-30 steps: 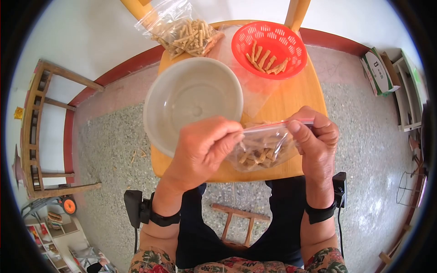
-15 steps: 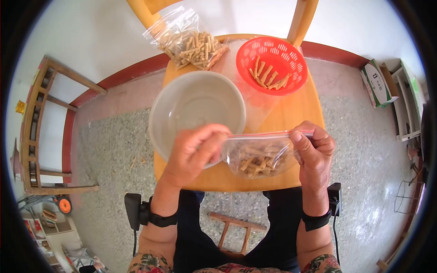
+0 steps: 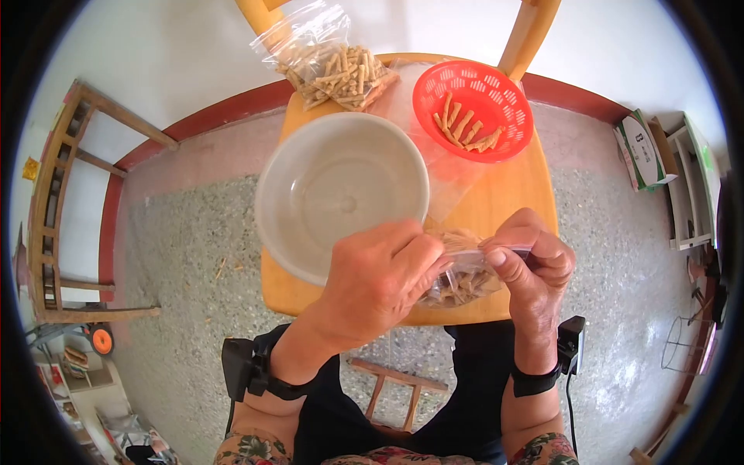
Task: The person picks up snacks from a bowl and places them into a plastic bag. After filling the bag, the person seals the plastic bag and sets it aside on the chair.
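Note:
Between my hands is a small clear zip bag [image 3: 465, 285] with brown, stick-like dried pieces inside. My left hand [image 3: 380, 279] pinches the bag's top edge near its middle, its fingertips partly hidden behind the knuckles. At the bag's right top corner, my right hand [image 3: 535, 260] grips the zip strip between thumb and fingers. A pale, empty-looking basin [image 3: 341, 174] sits just beyond my left hand. Past my right hand is a red plastic basket [image 3: 484, 85] holding several of the same brown sticks.
All this rests on a wooden chair seat [image 3: 519, 201]. A larger clear zip bag [image 3: 349, 77] full of light brown sticks leans at the back left. A flat clear plastic sheet [image 3: 446, 186] lies beside the basin. A wooden frame [image 3: 58, 201] stands at left, a cardboard box [image 3: 643, 151] at right.
My left hand has slid right along the bag's top edge, toward my right hand. The bag's mouth is now bunched rather than stretched straight. The view has shifted slightly.

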Demonstrator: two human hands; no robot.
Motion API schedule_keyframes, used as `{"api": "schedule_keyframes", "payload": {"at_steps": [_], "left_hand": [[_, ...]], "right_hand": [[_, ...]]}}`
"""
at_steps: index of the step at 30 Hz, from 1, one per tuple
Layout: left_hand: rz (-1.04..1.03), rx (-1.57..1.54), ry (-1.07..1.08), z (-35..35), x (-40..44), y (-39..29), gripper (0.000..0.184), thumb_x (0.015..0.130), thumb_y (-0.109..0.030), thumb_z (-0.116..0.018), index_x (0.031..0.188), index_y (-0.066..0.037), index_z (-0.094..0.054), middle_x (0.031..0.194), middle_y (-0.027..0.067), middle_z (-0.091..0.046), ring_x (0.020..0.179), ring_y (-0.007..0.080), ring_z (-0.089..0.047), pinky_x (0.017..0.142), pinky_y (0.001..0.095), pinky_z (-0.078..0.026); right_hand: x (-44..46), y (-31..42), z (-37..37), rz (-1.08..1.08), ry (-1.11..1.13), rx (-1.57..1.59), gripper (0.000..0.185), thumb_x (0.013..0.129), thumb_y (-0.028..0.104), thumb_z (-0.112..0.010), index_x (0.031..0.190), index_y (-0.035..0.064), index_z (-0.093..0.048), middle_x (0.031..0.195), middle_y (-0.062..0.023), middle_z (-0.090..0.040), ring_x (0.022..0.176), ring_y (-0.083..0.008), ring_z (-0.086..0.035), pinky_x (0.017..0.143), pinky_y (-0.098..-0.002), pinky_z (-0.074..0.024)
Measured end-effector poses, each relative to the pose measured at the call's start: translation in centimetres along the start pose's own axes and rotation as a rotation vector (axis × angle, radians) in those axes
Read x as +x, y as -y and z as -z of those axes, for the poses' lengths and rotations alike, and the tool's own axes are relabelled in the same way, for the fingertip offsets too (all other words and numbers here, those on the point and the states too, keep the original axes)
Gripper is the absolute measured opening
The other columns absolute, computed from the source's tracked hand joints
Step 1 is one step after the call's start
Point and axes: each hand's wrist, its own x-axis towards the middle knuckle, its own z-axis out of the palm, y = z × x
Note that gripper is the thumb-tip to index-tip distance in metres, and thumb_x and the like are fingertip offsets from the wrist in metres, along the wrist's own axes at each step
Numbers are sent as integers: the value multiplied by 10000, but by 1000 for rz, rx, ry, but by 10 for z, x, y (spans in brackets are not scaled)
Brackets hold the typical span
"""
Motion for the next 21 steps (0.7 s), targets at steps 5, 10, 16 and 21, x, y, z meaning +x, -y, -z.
{"api": "schedule_keyframes", "payload": {"at_steps": [5,10,16,21], "left_hand": [[29,-168,-47,-6,-1,1,120,701,-68,-636,734,-74,-521,590,43,-463,509,215,-481,445,318,-372],[43,57,78,11,7,-21,87,752,-49,-597,809,-3,-550,652,107,-540,545,260,-525,476,308,-396],[24,-82,4,-9,1,-25,72,789,-59,-553,827,1,-548,658,131,-538,552,270,-530,478,306,-393],[85,-247,-23,-9,3,-36,40,795,-52,-538,789,-24,-510,600,127,-484,490,250,-497,441,291,-374]], "right_hand": [[3,-7,-1,38,-40,42,69,696,26,-660,750,6,-621,691,-73,-557,662,-144,-527,600,-246,-409],[-1,-2,1,15,27,123,66,704,26,-648,763,8,-625,718,-92,-569,663,-159,-531,601,-252,-415],[-4,8,2,73,86,66,44,706,24,-642,739,9,-617,729,-87,-572,674,-157,-533,608,-246,-412],[-8,4,3,50,18,213,63,739,32,-608,788,-5,-592,757,-74,-574,727,-151,-536,657,-248,-414]]}}
